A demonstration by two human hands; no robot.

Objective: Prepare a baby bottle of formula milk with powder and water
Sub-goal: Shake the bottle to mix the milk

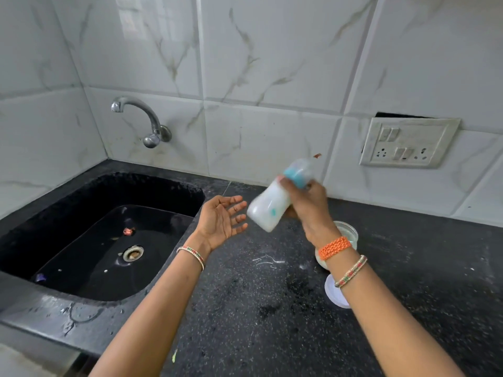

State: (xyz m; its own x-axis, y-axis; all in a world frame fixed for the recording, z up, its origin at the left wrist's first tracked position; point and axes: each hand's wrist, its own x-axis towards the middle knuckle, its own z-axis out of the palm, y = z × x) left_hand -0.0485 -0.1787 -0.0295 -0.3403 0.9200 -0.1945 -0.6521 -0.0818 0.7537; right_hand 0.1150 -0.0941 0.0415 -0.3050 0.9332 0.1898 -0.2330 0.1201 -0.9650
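Note:
My right hand (pixel 307 202) grips a baby bottle (pixel 268 208) around its neck, just below the teal collar and clear cap. The bottle is tilted, base down to the left, cap up to the right, blurred by motion, and white milk fills its body. My left hand (pixel 220 217) hovers palm-up just left of the bottle's base, fingers spread, touching nothing. Behind my right wrist a clear container (pixel 349 231) holding something white stands on the black counter (pixel 272 308). A white lid (pixel 336 293) lies on the counter under my right forearm.
A black sink (pixel 109 235) with a steel drain sits at the left, with small scraps in its basin. A steel tap (pixel 141 118) juts from the tiled wall above it. A switch and socket plate (pixel 408 141) is on the wall at the right. White smears mark the counter.

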